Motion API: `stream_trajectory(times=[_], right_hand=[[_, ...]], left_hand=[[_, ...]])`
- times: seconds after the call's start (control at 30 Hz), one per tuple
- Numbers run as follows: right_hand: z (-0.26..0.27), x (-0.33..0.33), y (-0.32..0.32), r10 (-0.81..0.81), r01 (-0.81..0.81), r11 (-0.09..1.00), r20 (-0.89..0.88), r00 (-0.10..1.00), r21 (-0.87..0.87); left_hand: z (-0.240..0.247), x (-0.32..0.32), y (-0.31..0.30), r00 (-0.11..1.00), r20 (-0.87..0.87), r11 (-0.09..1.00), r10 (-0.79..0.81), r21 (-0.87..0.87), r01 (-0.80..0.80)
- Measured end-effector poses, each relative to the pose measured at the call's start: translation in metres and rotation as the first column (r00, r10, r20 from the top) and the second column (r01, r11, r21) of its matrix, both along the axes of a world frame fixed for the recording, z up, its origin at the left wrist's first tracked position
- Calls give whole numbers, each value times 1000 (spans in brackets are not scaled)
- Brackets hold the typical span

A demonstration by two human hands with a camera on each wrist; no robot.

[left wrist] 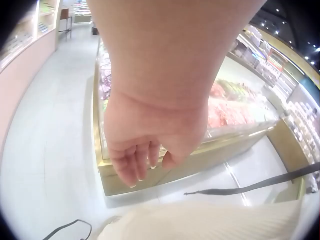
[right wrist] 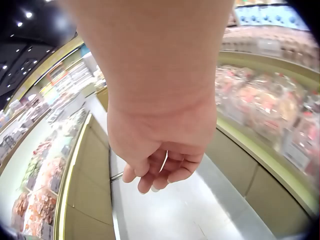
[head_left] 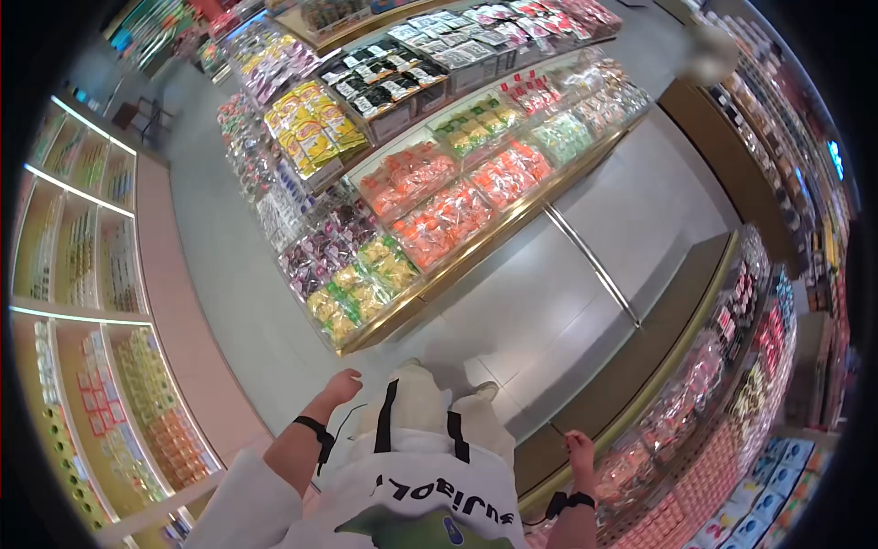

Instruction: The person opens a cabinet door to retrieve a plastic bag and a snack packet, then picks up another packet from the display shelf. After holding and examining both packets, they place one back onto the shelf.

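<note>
Left grip [left wrist: 155, 131] hangs near the gold-edged display [head_left: 439, 285] (loosely curled, like the right grip [right wrist: 161, 139]).

Floor [head_left: 206, 229]: smooth grey, tile joints visible at centre right; bright reflections in the wrist views.
Floor strip [head_left: 593, 263]: shiny, crossing the aisle right of centre.
Wall shelving [head_left: 82, 317]: left edge, divided into bays, edged with white light strips.
Shelving base [head_left: 197, 339]: pale pink, smooth.
Central island [head_left: 457, 273]: upper centre, gold-toned edge.
Right counter [head_left: 681, 284]: lower right, brown side panel.
Chair [left wrist: 64, 14]: left wrist view, upper left.
Ceiling [right wrist: 17, 57]: right wrist view, upper left, dark, dotted with small lights.
</note>
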State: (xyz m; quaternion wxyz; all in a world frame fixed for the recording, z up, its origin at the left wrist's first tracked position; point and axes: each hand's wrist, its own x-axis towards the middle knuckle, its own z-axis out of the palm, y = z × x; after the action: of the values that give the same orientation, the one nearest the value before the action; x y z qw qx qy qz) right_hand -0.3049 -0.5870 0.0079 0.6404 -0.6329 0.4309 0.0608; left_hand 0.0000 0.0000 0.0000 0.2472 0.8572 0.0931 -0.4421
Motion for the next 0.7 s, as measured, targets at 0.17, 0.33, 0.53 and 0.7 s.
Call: stream_trajectory(times=[0.17, 0.33, 0.53, 0.7], right_hand=[[40, 148, -96, 287, -299, 945, -104, 952, -130], [0, 301, -63, 573, -582, 712, -154, 805, -394], [-33, 450, 14, 833, -769, 454, -93, 546, -449], [-118, 528, 54, 984, -737, 155, 34, 177, -658]], left_hand=[[-2, -49, -49, 971, 24, 968, 237, -96, -234], [-8, -42, -46, 928, 56, 927, 369, -99, -363], [-24, -40, -85, 843, 158, 856, 515, -146, -496], [-81, -12, -117, 792, 373, 873, 483, -141, -466]])
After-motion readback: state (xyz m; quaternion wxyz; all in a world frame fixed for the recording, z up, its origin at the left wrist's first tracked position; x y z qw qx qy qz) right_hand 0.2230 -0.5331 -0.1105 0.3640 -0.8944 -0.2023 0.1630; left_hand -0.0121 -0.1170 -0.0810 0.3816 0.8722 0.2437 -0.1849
